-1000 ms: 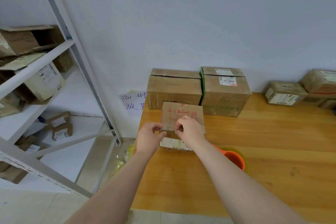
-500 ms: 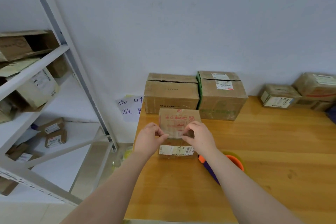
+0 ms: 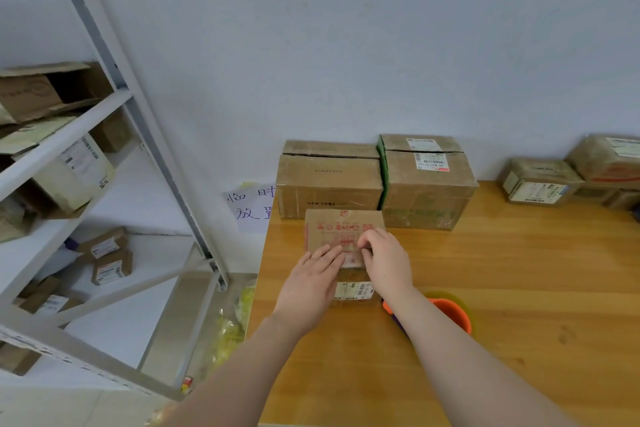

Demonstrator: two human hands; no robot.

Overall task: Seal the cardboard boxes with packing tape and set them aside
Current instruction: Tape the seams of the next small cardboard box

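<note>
A small cardboard box (image 3: pixel 341 222) with red print and a barcode label on its near side stands on the wooden table (image 3: pixel 519 288). My left hand (image 3: pixel 311 277) lies flat on the box's top with its fingers straight, pressing down. My right hand (image 3: pixel 384 253) is on the top beside it, its fingers curled and pinching what looks like a strip of clear packing tape, which is hard to make out. An orange tape dispenser (image 3: pixel 450 314) lies on the table behind my right forearm, partly hidden.
Two larger boxes (image 3: pixel 329 180) (image 3: pixel 426 184) stand against the wall just behind the small one. More taped parcels (image 3: pixel 536 180) sit at the table's far right. A metal shelf rack (image 3: pixel 138 114) with boxes stands to the left, past the table edge.
The box has tipped from leaning on its edge down onto the table. My left hand let go of the tape and went flat on the top; my right hand moved inward.
</note>
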